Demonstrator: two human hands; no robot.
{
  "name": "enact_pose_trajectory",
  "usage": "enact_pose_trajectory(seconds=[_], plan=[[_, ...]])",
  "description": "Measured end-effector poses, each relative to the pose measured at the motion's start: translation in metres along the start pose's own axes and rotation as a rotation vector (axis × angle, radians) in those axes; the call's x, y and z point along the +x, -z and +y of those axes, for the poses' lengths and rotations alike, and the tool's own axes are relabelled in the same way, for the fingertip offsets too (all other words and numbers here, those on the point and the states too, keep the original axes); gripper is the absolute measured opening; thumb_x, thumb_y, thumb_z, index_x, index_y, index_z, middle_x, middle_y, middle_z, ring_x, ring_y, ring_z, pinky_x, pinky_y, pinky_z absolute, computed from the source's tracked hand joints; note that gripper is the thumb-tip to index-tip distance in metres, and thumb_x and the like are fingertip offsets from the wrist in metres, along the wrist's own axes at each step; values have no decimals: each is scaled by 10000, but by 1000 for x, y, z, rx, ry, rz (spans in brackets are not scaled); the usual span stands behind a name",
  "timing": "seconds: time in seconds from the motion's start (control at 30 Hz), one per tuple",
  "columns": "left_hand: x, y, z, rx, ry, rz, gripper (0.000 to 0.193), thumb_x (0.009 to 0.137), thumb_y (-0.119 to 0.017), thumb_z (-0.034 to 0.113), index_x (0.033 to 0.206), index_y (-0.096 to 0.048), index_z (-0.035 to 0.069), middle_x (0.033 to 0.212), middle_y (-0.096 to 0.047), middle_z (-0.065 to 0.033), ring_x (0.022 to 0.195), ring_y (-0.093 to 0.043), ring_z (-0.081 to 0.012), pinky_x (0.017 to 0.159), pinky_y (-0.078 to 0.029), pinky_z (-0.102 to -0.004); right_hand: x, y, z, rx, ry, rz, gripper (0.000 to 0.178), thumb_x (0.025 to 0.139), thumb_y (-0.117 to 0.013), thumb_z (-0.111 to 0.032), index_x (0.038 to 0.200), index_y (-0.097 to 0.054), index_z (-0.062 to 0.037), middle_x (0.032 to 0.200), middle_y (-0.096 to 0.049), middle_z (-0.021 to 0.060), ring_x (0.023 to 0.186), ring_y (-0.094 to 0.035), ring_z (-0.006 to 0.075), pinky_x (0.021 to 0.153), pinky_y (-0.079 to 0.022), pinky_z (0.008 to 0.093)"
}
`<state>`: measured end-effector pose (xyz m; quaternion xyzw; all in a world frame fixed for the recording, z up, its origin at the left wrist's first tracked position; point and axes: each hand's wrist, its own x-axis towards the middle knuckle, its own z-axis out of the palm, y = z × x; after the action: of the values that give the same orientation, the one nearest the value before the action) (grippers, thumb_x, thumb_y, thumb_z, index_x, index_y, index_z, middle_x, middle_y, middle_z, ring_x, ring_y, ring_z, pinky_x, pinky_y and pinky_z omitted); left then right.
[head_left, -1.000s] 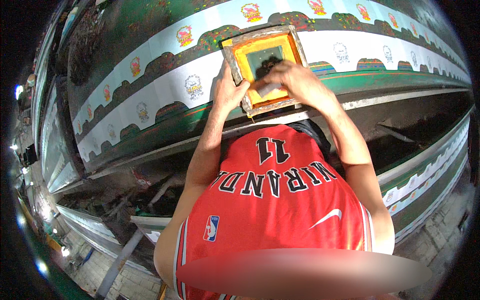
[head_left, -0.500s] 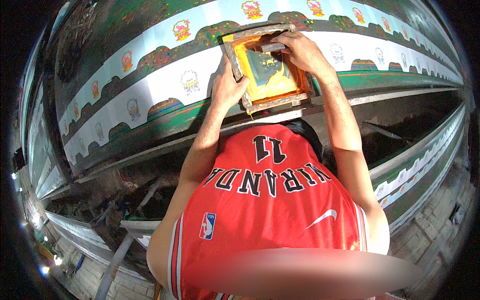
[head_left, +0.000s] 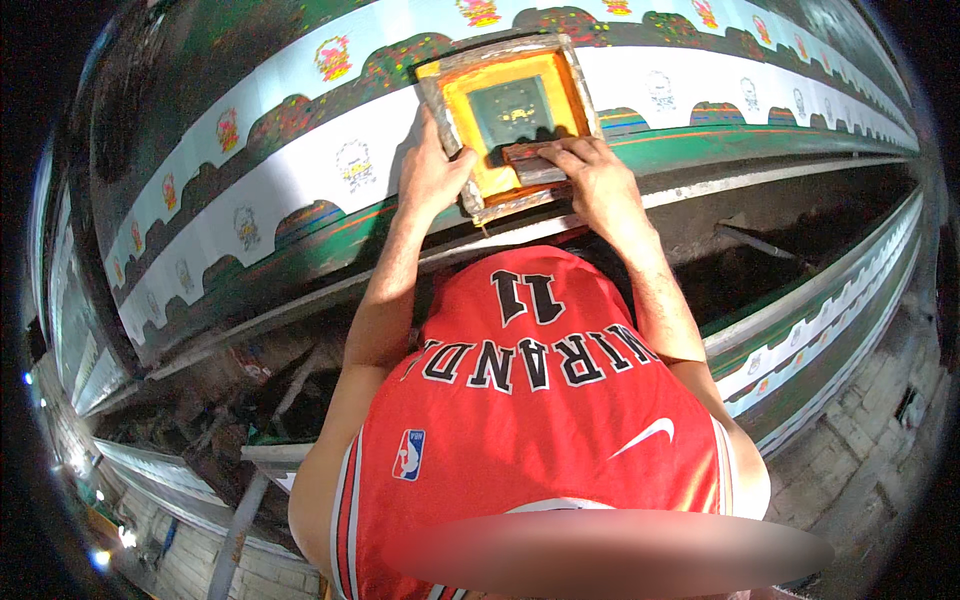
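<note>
A screen printing frame (head_left: 447,112) with worn wooden sides lies on a long printing table. Yellow ink borders its darker mesh window (head_left: 508,108). My left hand (head_left: 436,178) is closed on the frame's left side, thumb over the top. In my right hand (head_left: 598,185) is a squeegee (head_left: 532,165) with a reddish-brown wooden handle, pressed on the mesh near the frame's front side. My right fingers wrap over its right end; its blade edge is hidden. White fabric strips (head_left: 290,185) with small printed emblems run under and beside the frame.
A second row of pale strips (head_left: 270,95) with coloured emblems lies farther back on the green, paint-spotted table (head_left: 655,150). A metal rail (head_left: 700,200) runs along the near edge. More tables with strips (head_left: 800,345) stand at lower right, above a brick floor (head_left: 840,440).
My right hand has drawn the squeegee from the frame's far side toward me, to its near side. The yellow ink pool has left the mesh window. My left hand stays on the frame.
</note>
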<state>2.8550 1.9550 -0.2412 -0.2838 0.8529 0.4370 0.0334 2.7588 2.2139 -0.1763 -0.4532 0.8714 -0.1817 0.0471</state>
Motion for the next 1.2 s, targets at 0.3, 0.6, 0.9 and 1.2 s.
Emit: enact_pose_trajectory(seconds=[0.3, 0.6, 0.9, 1.2], plan=[[13, -50, 53, -79, -208, 159, 942, 932, -723, 68, 1735, -235, 127, 1143, -808, -184, 711, -796, -272, 568, -647, -382, -22, 25, 68, 125, 2, 103, 619, 783, -709, 88, 1360, -741, -134, 1360, -727, 80, 1313, -649, 306, 1134, -549, 434], [49, -155, 148, 77, -235, 114, 1040, 928, -746, 311, 1700, -182, -97, 1033, -794, -272, 897, -809, -412, 832, -638, -497, -57, 74, 205, 82, -11, 83, 714, 759, -665, 143, 1412, -701, -143, 1411, -685, 73, 1339, -619, 344, 1125, -558, 448], [63, -138, 111, 26, -376, 168, 944, 939, -751, 213, 1714, -245, 24, 1084, -817, -202, 894, -809, -387, 822, -643, -477, -17, 57, 193, 42, 37, 4, 546, 834, -740, -121, 1379, -709, -118, 1227, -739, 124, 1136, -713, 352, 973, -619, 462], [47, -151, 156, -68, -7, 26, 927, 955, -762, 167, 1731, -257, 129, 1105, -827, -186, 664, -794, -311, 608, -646, -414, -20, 73, 229, 103, 171, -119, 437, 857, -742, -138, 1293, -734, -101, 1173, -757, 145, 1102, -732, 359, 959, -611, 491]])
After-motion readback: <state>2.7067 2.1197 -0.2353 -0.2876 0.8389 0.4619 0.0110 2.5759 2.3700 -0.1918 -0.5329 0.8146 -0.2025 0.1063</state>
